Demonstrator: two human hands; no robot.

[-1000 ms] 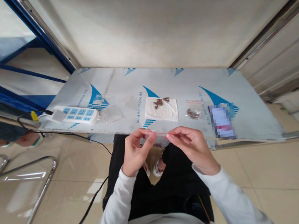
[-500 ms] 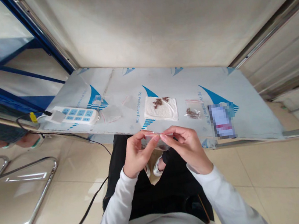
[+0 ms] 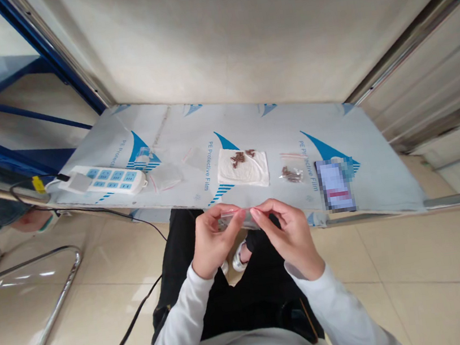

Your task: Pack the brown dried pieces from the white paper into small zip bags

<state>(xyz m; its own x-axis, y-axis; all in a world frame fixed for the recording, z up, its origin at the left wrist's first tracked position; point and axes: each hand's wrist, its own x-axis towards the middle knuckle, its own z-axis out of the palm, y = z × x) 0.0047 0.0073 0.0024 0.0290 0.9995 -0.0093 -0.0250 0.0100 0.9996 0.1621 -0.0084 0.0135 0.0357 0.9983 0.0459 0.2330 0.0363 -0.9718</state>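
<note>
Narrowly pinching a clear zip bag by its red-lined top, with left hand and right hand close together.
Held over the lap, near the front edge of the tabletop. Resting inside that edge, with gaps between: white pad bearing small brown pieces, filled zip bag to its right, power strip well left.

The wall is pale, the tiled floor glossy beige.
</note>
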